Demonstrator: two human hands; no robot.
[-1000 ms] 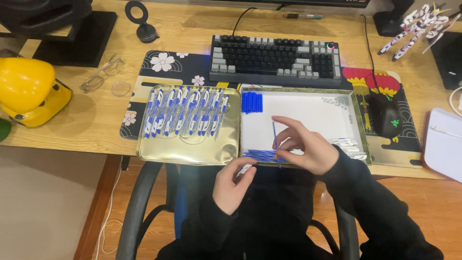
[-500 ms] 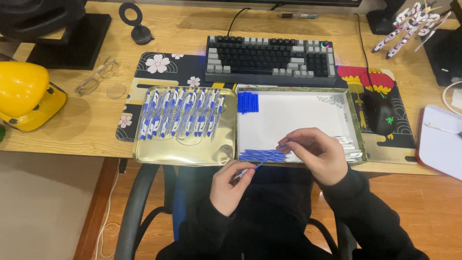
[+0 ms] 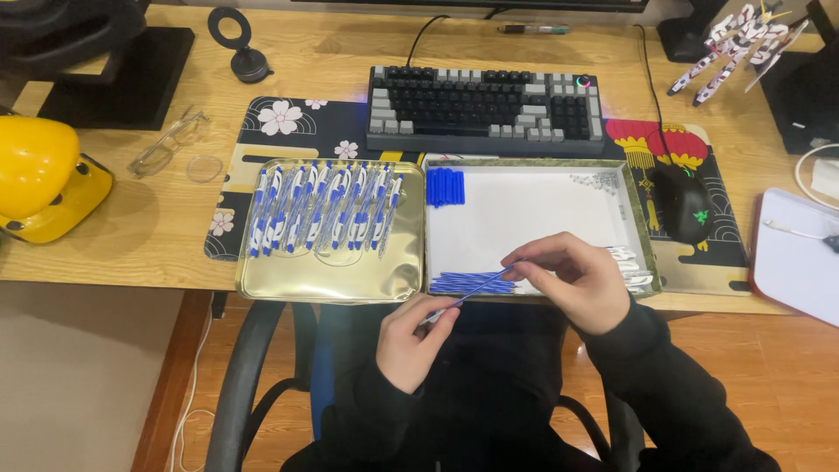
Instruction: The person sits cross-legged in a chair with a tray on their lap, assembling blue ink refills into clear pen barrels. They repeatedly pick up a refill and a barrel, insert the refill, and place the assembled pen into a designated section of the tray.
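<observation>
1. Nearest to me, the person sits on a chair (image 3: 262,367) with black armrests, in dark sleeves, and both hands are in front of the desk edge.
2. The left hand (image 3: 415,341) is below the desk edge. Its fingers are closed around the lower end of a thin blue refill (image 3: 472,294); whether it also holds a pen body I cannot tell, the part is too small.
3. The right hand (image 3: 577,280) is just above it, over the near rim of the white-lined tray (image 3: 638,210). Thumb and forefinger pinch the upper end of the same blue refill, so the refill runs slanted between the two hands.
4. Under the right hand, on the near side of this tray, lies a bundle of blue refills (image 3: 463,282). At the near right corner lie some small white parts (image 3: 634,267).
5. At the far left corner of the same tray stands a neat group of blue caps (image 3: 446,187).
6. Just beside it, to the left, is a golden metal tray (image 3: 328,280) with a row of blue and white pens (image 3: 323,210) lying side by side.
7. Both trays rest partly on a dark desk mat (image 3: 288,118) with flowers.
8. Farther are a keyboard (image 3: 485,109), a black mouse (image 3: 686,205), glasses (image 3: 166,144) and a yellow object (image 3: 39,175) at the left.
</observation>
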